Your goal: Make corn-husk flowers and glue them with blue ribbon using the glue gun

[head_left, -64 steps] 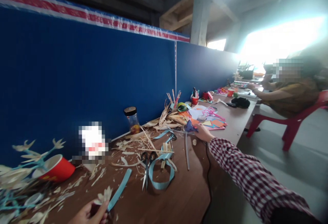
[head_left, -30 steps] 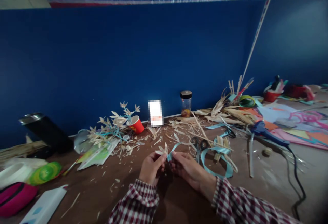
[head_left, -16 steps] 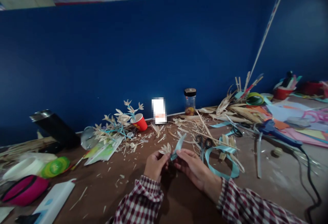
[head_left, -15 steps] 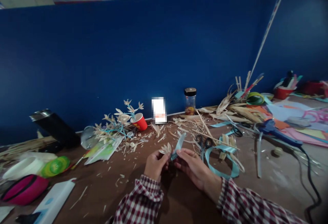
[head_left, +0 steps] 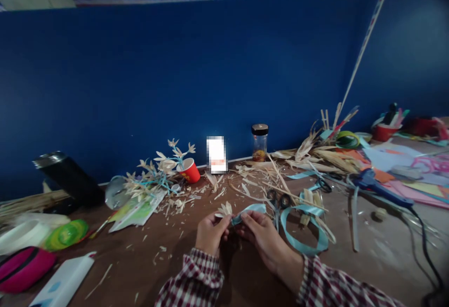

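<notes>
My left hand (head_left: pixel 211 233) pinches a small pale flower (head_left: pixel 225 209) that looks made of dried husk, its petals pointing up past my fingertips. A short piece of light blue ribbon (head_left: pixel 257 208) is pinched between the thumb and fingers of my right hand (head_left: pixel 261 237). One end of the ribbon reaches the base of the flower; the other sticks out to the right over my knuckles. Both hands are close together above the brown table. Scissors (head_left: pixel 278 200) lie just beyond my right hand, beside a loop of the same blue ribbon (head_left: pixel 305 246).
Finished husk flowers on blue stems (head_left: pixel 150 180) lie at the left by a tipped red paper cup (head_left: pixel 189 170). A lidded jar (head_left: pixel 260 143) stands at the back. To the right are a blue glue gun (head_left: pixel 379 187) with its cord, dried husks (head_left: pixel 308 150) and coloured paper (head_left: pixel 396 155).
The free end of the ribbon, upright before, now lies over to the right. My right hand has turned slightly with it, while my left hand keeps its pinch on the flower.
</notes>
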A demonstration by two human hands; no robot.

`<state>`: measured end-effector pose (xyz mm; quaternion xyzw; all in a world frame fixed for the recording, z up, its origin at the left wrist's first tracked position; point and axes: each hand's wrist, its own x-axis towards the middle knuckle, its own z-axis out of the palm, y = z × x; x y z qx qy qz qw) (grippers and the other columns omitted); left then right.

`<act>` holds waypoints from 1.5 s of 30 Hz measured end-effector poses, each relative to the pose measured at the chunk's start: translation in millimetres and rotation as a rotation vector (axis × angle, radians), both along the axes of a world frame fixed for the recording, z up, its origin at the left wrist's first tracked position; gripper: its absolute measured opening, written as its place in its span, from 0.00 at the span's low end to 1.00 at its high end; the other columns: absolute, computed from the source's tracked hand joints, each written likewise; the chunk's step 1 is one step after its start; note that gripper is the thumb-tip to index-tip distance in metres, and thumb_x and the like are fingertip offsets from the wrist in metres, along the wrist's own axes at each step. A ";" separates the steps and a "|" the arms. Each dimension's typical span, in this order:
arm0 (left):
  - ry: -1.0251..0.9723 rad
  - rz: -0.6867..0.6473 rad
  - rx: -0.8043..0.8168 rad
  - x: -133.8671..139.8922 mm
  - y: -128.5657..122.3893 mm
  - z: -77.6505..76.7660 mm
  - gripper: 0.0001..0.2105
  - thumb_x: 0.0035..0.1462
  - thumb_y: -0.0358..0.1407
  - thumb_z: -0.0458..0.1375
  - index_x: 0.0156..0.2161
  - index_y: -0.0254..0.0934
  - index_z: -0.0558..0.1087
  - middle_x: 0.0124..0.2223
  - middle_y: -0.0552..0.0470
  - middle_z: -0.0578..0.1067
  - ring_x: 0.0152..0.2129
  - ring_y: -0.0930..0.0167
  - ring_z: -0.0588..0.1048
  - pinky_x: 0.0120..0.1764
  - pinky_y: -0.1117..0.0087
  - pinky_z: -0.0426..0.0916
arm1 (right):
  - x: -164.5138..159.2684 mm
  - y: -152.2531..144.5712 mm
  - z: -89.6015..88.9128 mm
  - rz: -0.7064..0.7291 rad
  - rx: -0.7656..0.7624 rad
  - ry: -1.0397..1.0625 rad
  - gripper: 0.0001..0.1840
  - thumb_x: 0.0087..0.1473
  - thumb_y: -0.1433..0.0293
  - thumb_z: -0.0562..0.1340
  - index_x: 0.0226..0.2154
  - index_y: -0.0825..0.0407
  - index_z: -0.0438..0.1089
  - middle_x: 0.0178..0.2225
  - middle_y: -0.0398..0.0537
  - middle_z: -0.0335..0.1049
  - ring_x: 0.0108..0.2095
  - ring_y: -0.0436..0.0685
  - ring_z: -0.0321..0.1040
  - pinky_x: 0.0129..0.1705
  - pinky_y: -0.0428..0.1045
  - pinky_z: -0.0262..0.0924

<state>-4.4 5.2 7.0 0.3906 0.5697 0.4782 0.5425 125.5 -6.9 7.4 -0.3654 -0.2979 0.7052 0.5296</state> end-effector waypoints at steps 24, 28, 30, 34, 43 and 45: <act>0.084 -0.038 0.112 0.2 -1.3 -4.5 0.16 0.38 0.43 0.62 0.32 0.32 0.72 0.15 0.60 0.66 0.11 0.79 0.60 0.16 0.78 0.56 | 1.6 1.5 -7.2 -0.015 0.026 -0.021 0.13 0.41 0.60 0.64 0.22 0.54 0.66 0.21 0.41 0.66 0.24 0.50 0.64 0.29 0.45 0.60; 0.016 -0.113 0.095 -2.0 -1.0 -7.8 0.13 0.41 0.43 0.61 0.26 0.32 0.71 0.13 0.61 0.62 0.11 0.80 0.58 0.16 0.79 0.55 | 2.1 0.3 -5.4 0.016 0.041 0.017 0.14 0.43 0.60 0.63 0.24 0.54 0.67 0.23 0.42 0.68 0.25 0.50 0.65 0.30 0.47 0.60; -0.024 -0.143 0.073 -2.7 -0.6 -8.9 0.13 0.41 0.43 0.61 0.25 0.32 0.70 0.13 0.61 0.62 0.10 0.81 0.57 0.16 0.79 0.54 | 2.1 -0.5 -4.4 0.030 0.043 0.029 0.14 0.43 0.60 0.63 0.24 0.54 0.66 0.23 0.43 0.68 0.25 0.51 0.66 0.31 0.47 0.61; -0.078 -0.174 0.025 -1.6 -0.7 -4.7 0.14 0.39 0.43 0.62 0.25 0.32 0.70 0.13 0.62 0.61 0.10 0.81 0.57 0.15 0.79 0.54 | 1.9 -1.3 -3.7 0.042 0.058 0.049 0.13 0.43 0.61 0.63 0.24 0.54 0.66 0.23 0.43 0.68 0.26 0.52 0.66 0.31 0.48 0.61; 0.009 -0.089 0.084 1.6 -2.9 1.7 0.16 0.37 0.43 0.63 0.30 0.32 0.73 0.15 0.61 0.63 0.11 0.81 0.57 0.15 0.79 0.53 | 1.8 -1.0 -3.7 0.002 0.052 0.006 0.14 0.41 0.59 0.64 0.23 0.54 0.66 0.23 0.43 0.68 0.26 0.52 0.66 0.31 0.49 0.61; 0.010 -0.071 0.096 0.7 -1.7 -2.7 0.17 0.37 0.42 0.63 0.32 0.32 0.73 0.15 0.61 0.64 0.11 0.81 0.57 0.15 0.79 0.53 | 1.8 -0.7 -3.7 0.002 0.048 -0.008 0.14 0.41 0.59 0.64 0.23 0.54 0.66 0.23 0.42 0.67 0.25 0.52 0.66 0.31 0.49 0.61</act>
